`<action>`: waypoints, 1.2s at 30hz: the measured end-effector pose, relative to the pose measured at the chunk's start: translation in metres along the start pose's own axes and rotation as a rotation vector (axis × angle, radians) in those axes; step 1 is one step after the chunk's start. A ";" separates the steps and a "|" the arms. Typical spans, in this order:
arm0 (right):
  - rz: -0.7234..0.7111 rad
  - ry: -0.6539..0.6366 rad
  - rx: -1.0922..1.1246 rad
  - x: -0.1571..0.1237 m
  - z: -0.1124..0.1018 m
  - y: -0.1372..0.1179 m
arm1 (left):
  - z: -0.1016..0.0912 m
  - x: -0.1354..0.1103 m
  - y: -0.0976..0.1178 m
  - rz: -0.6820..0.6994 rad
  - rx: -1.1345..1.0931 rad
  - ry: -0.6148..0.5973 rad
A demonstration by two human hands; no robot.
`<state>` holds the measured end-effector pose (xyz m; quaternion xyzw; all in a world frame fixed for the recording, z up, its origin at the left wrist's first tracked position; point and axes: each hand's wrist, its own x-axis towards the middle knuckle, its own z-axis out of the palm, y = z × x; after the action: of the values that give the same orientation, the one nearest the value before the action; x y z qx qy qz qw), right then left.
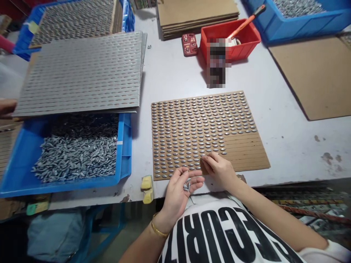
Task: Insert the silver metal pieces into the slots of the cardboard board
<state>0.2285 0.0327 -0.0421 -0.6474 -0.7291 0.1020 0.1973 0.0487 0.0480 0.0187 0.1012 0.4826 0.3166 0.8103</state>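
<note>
A brown cardboard sheet (pixel 245 150) lies on the white table, covered in rows of small, grey, spindle-shaped metal pieces (pixel 181 126). Its lower right part shows bare ridged cardboard. My left hand (pixel 179 186) is cupped palm up at the sheet's near edge, with a few loose metal pieces (pixel 187 185) in the palm and fingers. My right hand (pixel 221 170) rests over the sheet just right of it. Its thumb and forefinger are pinched together at the end of a lower row; whatever is between the fingertips is hidden.
At left, a blue bin (pixel 124 146) holds a heap of metal pieces, partly under grey slotted sheets (pixel 82 73). Another person's hand (pixel 7 107) touches those sheets. Behind stand a red box (pixel 246 45), stacked cardboard (pixel 197 16) and another blue bin (pixel 309 31).
</note>
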 end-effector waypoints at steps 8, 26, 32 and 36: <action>-0.040 0.027 0.003 -0.006 0.000 0.002 | -0.006 0.005 -0.005 0.045 0.091 0.004; 0.156 -0.055 0.708 0.000 -0.030 -0.010 | 0.004 0.017 -0.010 0.093 0.138 -0.007; 0.378 -0.302 1.124 -0.004 -0.043 -0.014 | 0.012 0.021 -0.013 0.278 0.420 -0.038; 0.337 -0.207 1.002 -0.013 -0.039 0.002 | 0.015 0.019 -0.009 0.175 0.355 -0.060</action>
<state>0.2479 0.0160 -0.0096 -0.5687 -0.4926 0.5308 0.3901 0.0720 0.0550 0.0085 0.2934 0.4959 0.2925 0.7632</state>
